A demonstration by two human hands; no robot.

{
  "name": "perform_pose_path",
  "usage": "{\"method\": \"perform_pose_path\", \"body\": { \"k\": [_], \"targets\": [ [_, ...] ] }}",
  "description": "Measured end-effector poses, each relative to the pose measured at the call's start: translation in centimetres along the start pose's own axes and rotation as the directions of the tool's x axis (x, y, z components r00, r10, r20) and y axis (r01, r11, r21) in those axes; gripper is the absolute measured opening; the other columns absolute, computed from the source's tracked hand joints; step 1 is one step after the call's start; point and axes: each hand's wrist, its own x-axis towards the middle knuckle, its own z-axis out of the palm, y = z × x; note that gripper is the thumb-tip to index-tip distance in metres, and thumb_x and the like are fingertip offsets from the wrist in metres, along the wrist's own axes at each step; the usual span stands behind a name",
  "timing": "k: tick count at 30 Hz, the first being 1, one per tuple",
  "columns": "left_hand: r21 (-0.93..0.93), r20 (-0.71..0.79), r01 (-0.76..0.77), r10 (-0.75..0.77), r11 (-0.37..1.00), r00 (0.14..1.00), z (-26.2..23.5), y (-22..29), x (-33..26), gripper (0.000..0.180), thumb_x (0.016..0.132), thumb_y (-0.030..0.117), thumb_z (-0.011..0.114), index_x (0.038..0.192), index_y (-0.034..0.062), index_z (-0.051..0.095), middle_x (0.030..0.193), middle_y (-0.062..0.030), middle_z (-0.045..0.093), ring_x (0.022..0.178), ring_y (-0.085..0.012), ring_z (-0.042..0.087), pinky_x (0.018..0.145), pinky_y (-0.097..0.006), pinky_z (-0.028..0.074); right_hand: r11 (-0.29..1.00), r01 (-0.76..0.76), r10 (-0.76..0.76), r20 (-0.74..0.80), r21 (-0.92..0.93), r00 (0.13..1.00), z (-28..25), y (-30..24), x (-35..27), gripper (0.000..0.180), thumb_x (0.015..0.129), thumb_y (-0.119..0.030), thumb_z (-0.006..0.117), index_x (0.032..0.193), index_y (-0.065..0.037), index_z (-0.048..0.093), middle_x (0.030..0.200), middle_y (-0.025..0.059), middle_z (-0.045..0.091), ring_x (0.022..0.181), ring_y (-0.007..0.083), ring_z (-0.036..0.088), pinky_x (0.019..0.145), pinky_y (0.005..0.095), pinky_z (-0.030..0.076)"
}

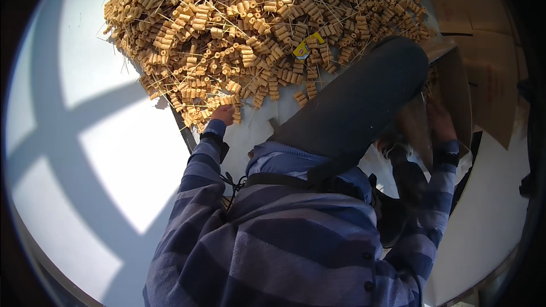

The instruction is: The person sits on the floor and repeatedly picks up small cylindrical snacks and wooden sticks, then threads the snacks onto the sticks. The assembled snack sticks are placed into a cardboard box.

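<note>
A big heap of tan ridged rolls (227, 40), threaded on thin sticks, spreads over the white table ahead of me. My left hand (223, 115) is at the heap's near edge, its fingers curled against the closest rolls; what they hold is hard to make out. On the right, my right hand (439, 119) reaches into an open brown cardboard box (460, 88), close to its side wall. Its fingers are mostly hidden there. A few tan rolls show inside the box, past that hand.
My dark-trousered leg (352, 99) lies bent between the heap and the box. A small yellow packet (307, 45) sits among the rolls. Flattened brown cardboard (493, 74) lies beyond the box at right. White table surface (114, 153), striped with shadows, extends left.
</note>
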Motion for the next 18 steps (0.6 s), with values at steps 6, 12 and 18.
{"method": "perform_pose_path", "body": {
  "k": [6, 12, 18],
  "targets": [
    [0.668, -0.108, -0.369, 0.575, 0.646, 0.811, 6.3, 6.6, 0.9, 0.071, 0.082, 0.031, 0.08, 0.139, 0.0021, 0.051, 0.128, -0.0256, 0.062, 0.12, -0.0381, 0.06, 0.101, -0.044, 0.049, 0.954, 0.256, -0.28, -0.163, -0.154, 0.946, 1.1, -7.0, -6.8, 0.043, 0.104, -0.029, 0.054, 0.138, -0.002, 0.055, 0.13, 0.0126, 0.063, 0.119, 0.0213, 0.058, 0.1, 0.0333, 0.046],
    [0.59, 0.007, -0.354, 0.433, 0.726, 0.901, 8.6, 9.7, 3.2, 0.064, 0.083, 0.03, 0.078, 0.137, 0.0048, 0.054, 0.123, -0.0235, 0.064, 0.114, -0.0389, 0.063, 0.097, -0.045, 0.051, 0.987, 0.083, -0.051, -0.213, 0.141, 0.976, 2.3, -15.0, -10.4, 0.047, 0.105, -0.031, 0.054, 0.14, 0.0, 0.052, 0.128, 0.0147, 0.063, 0.116, 0.0229, 0.06, 0.101, 0.0342, 0.046],
    [0.646, 0.064, -0.393, 0.467, 0.654, 0.882, 8.1, 7.8, 4.0, 0.045, 0.096, 0.034, 0.059, 0.135, 0.0116, 0.059, 0.121, -0.0163, 0.067, 0.11, -0.0373, 0.064, 0.093, -0.045, 0.053, 0.993, 0.071, -0.054, -0.178, 0.091, 0.982, 2.1, -19.5, -10.2, 0.047, 0.106, -0.033, 0.051, 0.142, -0.002, 0.051, 0.125, 0.0102, 0.063, 0.105, 0.0188, 0.063, 0.096, 0.033, 0.05]
  ]
}}
